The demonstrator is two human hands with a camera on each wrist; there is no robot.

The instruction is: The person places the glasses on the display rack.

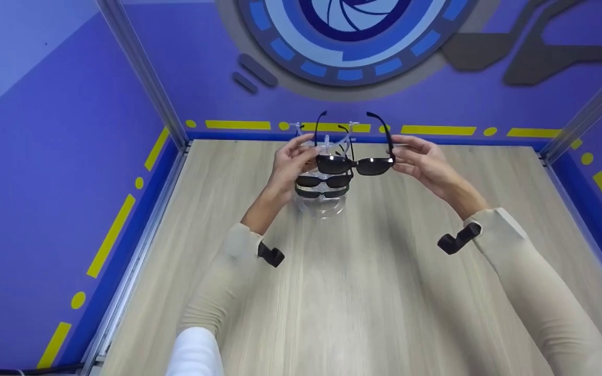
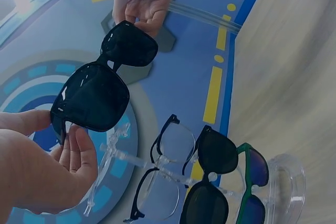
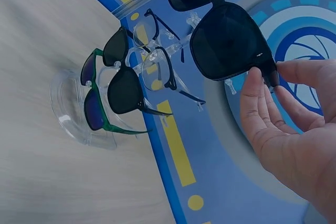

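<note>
Both hands hold up a pair of black sunglasses (image 1: 375, 166), lenses toward me and temples unfolded away. My left hand (image 1: 290, 167) pinches the frame's left end near the hinge. The right hand (image 1: 426, 164) grips the opposite end between thumb and fingers. A transparent display rack (image 2: 294, 187) stands just behind and below. On it sit clear-lens glasses (image 2: 176, 142) with dark temples, then black sunglasses (image 3: 125, 88), and lowest a green-framed pair (image 3: 94, 109). In both wrist views the held pair is apart from these other pairs.
The rack is on a wood-grain table (image 1: 327, 292), close to its back edge. Blue printed panels (image 1: 217, 68) with yellow dashes enclose the back and sides. Metal profiles (image 1: 144, 62) run up the corners. Each sleeve carries a small black wrist camera (image 1: 458, 240).
</note>
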